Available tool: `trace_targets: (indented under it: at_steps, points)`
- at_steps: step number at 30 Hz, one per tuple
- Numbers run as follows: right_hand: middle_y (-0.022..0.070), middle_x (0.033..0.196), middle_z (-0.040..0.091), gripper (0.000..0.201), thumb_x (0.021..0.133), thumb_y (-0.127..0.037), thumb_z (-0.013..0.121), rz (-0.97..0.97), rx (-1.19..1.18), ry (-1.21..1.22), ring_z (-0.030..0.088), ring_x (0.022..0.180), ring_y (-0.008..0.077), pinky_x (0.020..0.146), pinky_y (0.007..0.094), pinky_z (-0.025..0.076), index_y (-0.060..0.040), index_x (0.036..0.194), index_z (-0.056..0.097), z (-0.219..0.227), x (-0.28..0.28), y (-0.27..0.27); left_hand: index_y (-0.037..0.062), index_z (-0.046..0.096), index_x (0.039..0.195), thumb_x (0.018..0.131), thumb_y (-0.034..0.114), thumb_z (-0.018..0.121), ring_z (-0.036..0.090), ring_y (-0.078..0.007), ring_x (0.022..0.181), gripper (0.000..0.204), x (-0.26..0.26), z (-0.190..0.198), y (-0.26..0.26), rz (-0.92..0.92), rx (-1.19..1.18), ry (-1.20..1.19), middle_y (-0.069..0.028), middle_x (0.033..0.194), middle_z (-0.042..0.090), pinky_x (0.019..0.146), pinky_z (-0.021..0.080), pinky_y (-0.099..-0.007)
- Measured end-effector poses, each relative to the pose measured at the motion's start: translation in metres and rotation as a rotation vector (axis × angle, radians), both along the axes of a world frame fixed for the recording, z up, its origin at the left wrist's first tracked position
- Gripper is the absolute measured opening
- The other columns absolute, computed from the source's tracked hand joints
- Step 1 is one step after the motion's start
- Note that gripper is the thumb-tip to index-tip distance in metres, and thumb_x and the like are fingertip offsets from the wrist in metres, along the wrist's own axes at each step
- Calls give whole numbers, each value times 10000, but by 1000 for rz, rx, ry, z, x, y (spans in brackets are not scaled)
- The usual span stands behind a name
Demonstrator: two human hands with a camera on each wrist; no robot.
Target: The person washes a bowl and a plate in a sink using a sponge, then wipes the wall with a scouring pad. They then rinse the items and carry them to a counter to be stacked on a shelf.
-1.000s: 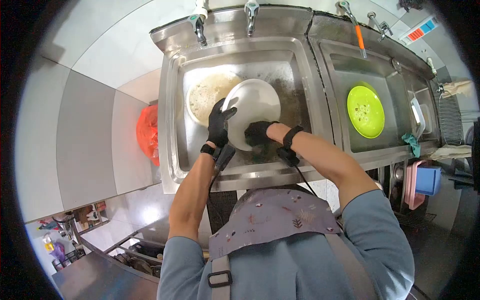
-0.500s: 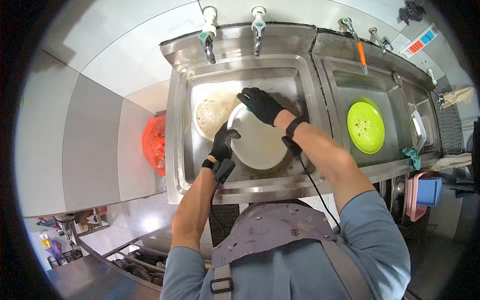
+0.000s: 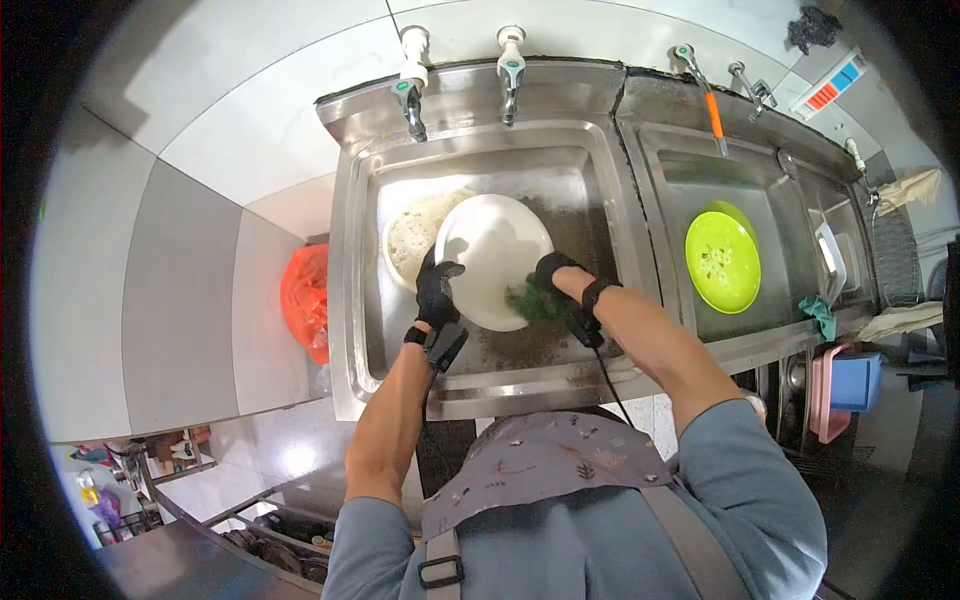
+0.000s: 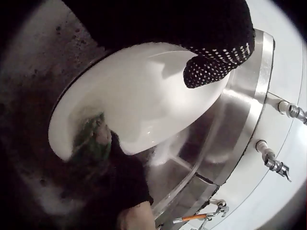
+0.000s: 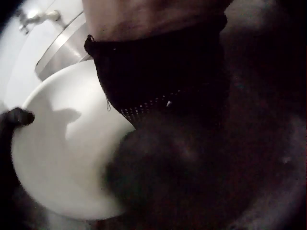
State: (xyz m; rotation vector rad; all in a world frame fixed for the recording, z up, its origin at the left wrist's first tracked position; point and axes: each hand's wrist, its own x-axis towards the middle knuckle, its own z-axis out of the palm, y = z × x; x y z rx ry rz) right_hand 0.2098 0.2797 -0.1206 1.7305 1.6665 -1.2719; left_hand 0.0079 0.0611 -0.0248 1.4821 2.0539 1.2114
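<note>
A white bowl (image 3: 490,250) is held tilted over the left sink basin. My black-gloved left hand (image 3: 437,290) grips its left rim, the thumb on the inner side, also plain in the left wrist view, where the thumb lies on the white bowl (image 4: 139,96). At the bowl's lower right edge, my gloved right hand (image 3: 558,275) holds a green scrubbing pad (image 3: 535,302) against the inner surface. In the right wrist view the right hand (image 5: 163,81) is dark and its fingertips are blurred.
Another round, pale vessel with foamy contents (image 3: 408,240) lies left of the bowl. In the right basin sits a lime-green dish (image 3: 722,262) with small bits in it. Taps (image 3: 511,80) line the back wall, and a red bag (image 3: 304,303) is left of the sink.
My right hand has gone from the bowl's upper rim down to its lower right edge, with the green pad now visible. The bowl is tilted differently, still in my left hand.
</note>
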Motion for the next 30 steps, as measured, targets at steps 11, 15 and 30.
trace_targets:
  at_steps: [11,15,30]
  points:
    - [85,1618,177,551,1020,-314,354,647,492,226,186,1482,207,1201,346,186,-119,1531,293,8,-29,-41,7,533,1329,941,235,635,590,-181,1030,462,46,47,9,66,75,-1195,-88,1176,633,896,477,-329]
    - [142,1360,413,370,950,-172,437,886,622,435,413,1239,283,1038,395,342,-74,1307,441,44,-68,-55,8,519,1344,977,241,582,569,-164,1079,439,29,0,1,-66,32,-643,-93,1204,621,944,452,-328]
    - [213,938,642,116,818,-42,573,832,614,728,623,935,318,836,421,502,-8,886,662,116,28,-84,41,474,1408,939,262,640,565,-227,1125,543,13,49,2,141,98,-1307,-107,1302,578,960,468,-366]
